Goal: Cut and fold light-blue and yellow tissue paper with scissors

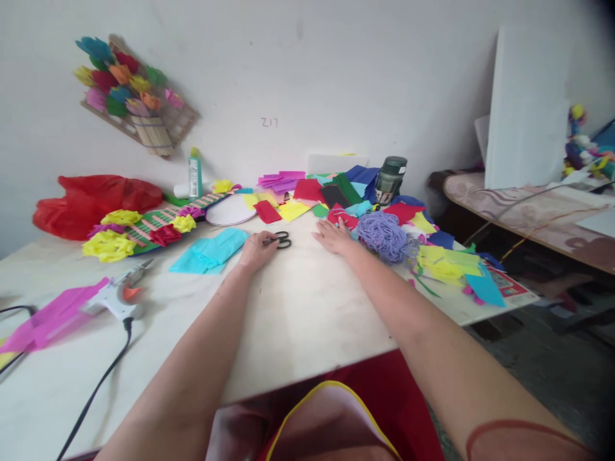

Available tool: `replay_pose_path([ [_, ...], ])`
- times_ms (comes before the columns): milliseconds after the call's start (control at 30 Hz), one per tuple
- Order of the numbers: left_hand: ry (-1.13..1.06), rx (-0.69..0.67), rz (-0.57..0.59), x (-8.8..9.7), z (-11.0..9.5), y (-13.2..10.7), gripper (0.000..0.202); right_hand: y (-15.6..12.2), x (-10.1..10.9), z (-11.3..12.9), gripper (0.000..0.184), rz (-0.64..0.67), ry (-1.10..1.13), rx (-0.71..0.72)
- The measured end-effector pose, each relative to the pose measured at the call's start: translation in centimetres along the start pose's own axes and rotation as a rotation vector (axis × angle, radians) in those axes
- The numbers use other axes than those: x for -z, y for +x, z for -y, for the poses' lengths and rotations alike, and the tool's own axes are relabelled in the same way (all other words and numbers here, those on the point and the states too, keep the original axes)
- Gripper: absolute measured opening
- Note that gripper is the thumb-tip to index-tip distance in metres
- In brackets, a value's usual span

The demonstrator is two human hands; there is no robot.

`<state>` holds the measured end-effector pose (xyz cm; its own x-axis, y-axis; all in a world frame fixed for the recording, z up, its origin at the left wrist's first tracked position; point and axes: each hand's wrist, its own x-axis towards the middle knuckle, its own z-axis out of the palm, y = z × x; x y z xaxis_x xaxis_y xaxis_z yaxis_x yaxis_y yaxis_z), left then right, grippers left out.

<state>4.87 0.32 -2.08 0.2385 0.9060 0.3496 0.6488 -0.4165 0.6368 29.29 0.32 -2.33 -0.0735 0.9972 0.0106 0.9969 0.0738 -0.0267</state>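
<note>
My left hand (256, 249) lies on the white table (298, 307) with its fingers curled onto black-handled scissors (280, 240). A cyan sheet of tissue paper (211, 251) lies just left of that hand. My right hand (333, 235) rests flat with fingers stretched out, touching the edge of a heap of coloured paper pieces (336, 192). A ball of lilac yarn (384, 235) sits right beside my right wrist.
A glue gun (118, 296) with a black cord lies at the left beside pink paper (52, 319). A paper-flower craft (144, 227), a red bag (91, 202), a glue bottle (195, 174) and a dark jar (390, 179) stand farther back. A bench (528, 211) is at the right.
</note>
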Motion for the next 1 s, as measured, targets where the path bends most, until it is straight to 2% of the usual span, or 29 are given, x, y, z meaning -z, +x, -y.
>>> replay_pose_path([
  [167, -0.026, -0.059, 0.066, 0.1, 0.1, -0.1, 0.027, 1.2, -0.2, -1.7, 0.063, 0.004, 0.002, -0.083],
  [367, -0.123, -0.107, 0.112, -0.1, 0.5, 0.0, 0.028, 1.3, -0.1, -1.7, 0.062, -0.008, -0.008, -0.085],
  [433, -0.165, -0.101, 0.119, -0.3, 0.5, -0.1, 0.030, 1.1, 0.0, -1.5, 0.057, -0.082, -0.040, -0.058],
  [500, -0.188, -0.099, 0.120, -0.5, 0.4, -0.2, 0.031, 0.9, 0.1, -1.2, 0.052, -0.214, -0.095, -0.079],
  [600, -0.174, -0.117, 0.124, -0.7, 0.2, -0.3, 0.030, 0.6, 0.3, -1.0, 0.047, -0.356, -0.112, -0.309],
  [667, -0.150, -0.133, 0.119, -0.7, 0.2, -0.3, 0.029, 0.4, 0.4, -1.3, 0.045, -0.366, -0.058, -0.431],
  [700, -0.138, -0.137, 0.116, -0.7, 0.1, -0.3, 0.029, 0.4, 0.5, -1.5, 0.044, -0.364, -0.032, -0.442],
  [867, -0.125, -0.125, 0.139, -0.6, 0.2, -0.2, 0.031, 0.0, 1.3, -2.7, 0.047, -0.387, 0.030, -0.389],
  [1000, -0.145, -0.112, 0.154, -0.7, 0.4, -0.1, 0.033, 0.0, 3.3, -2.9, 0.043, -0.480, 0.123, -0.431],
])
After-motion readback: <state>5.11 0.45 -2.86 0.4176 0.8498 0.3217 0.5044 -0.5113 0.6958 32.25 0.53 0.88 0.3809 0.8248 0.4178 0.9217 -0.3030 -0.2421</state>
